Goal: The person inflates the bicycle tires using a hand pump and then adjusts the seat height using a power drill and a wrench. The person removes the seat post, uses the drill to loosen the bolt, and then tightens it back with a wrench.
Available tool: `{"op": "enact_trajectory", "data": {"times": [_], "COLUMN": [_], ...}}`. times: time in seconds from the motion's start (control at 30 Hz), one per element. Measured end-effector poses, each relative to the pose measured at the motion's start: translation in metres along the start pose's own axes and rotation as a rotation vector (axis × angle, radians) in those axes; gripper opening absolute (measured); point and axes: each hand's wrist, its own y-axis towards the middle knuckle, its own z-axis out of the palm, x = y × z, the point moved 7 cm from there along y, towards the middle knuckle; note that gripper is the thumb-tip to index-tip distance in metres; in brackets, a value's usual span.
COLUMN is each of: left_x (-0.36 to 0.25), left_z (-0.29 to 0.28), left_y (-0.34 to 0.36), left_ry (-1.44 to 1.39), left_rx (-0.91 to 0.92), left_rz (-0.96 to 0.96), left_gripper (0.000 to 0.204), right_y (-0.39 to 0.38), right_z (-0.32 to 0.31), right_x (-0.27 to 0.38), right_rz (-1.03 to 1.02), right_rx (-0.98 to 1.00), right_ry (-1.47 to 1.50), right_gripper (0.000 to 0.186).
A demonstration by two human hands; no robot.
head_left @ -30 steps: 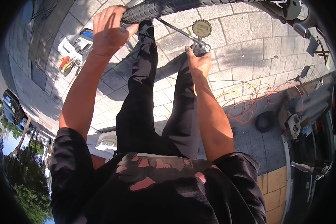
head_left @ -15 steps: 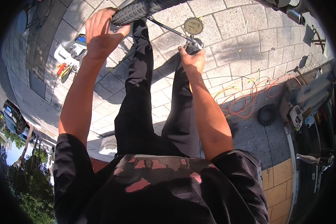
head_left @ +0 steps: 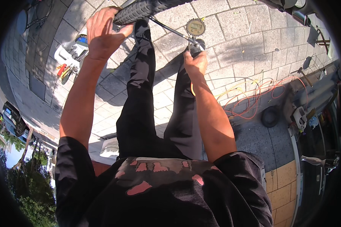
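Note:
A knobbly black bicycle tire (head_left: 146, 10) crosses the top of the view. My left hand (head_left: 107, 34) is closed around its left end, with the fingers over the far side and the thumb underneath. In my right hand (head_left: 196, 64) is a tire inflator (head_left: 194, 44), its lower part hidden by the fingers. The inflator's round gauge (head_left: 196, 27) has a toothed rim and a small display, and faces up. From the inflator a black hose (head_left: 168, 28) runs up and left behind the tire, where its end is hidden.
A white tray of hand tools (head_left: 66, 56) lies on the paving, left of my left forearm. Orange air hose (head_left: 250, 94) lies in loops to the right, near a black tire (head_left: 270, 116). My shoe (head_left: 142, 30) stands just below the bicycle tire.
My right hand has shifted slightly, its thumb lower on the inflator, and the gauge has moved a little to the left. My left hand and the tire look almost still.

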Motion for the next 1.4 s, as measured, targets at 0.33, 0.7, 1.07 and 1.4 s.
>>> {"op": "enact_trajectory", "data": {"times": [0.33,0.7,1.07,1.4], "left_x": [-0.004,-0.003,-0.003,-0.012], "left_z": [0.002,0.000,-0.005,-0.002], "left_y": [-0.005,-0.004,0.005,0.004], "left_ry": [0.056,0.048,0.078,0.180], "left_rx": [0.022,0.027,-0.017,0.015], "left_rz": [-0.020,-0.043,0.030,0.035], "left_gripper": [0.056,0.056,0.045,0.051], "right_y": [0.005,0.005,-0.003,0.001], "right_z": [0.007,0.005,-0.003,-0.002], "right_x": [-0.012,-0.010,0.009,0.011], "right_rz": [-0.089,-0.094,-0.011,-0.034], "right_rx": [-0.083,-0.080,-0.012,-0.013], "right_ry": [0.089,0.052,0.072,0.094], "right_gripper": [0.046,0.054,0.078,0.081]}}
